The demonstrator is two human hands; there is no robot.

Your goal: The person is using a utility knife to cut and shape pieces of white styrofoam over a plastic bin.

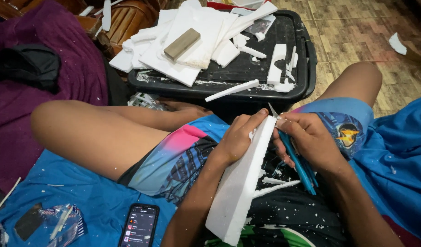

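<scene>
A long white foam slab (pixel 240 183) rests on my lap, tilted from lower left to upper right. My left hand (pixel 240 135) grips its upper end from the left side. My right hand (pixel 311 139) is closed around a blue-handled craft knife (pixel 298 165), and the thin blade tip (pixel 273 110) sits at the slab's top corner. Thin foam strips (pixel 274 185) and white crumbs lie on my dark shirt below the hands.
A black plastic bin lid (pixel 302 50) ahead holds several foam offcuts (pixel 192 36) and a small brown block (pixel 182 44). A phone (pixel 139 225) and a clear packet (pixel 64 222) lie on the blue cloth (pixel 68 183). Purple fabric (pixel 77 68) lies left; tiled floor at the right.
</scene>
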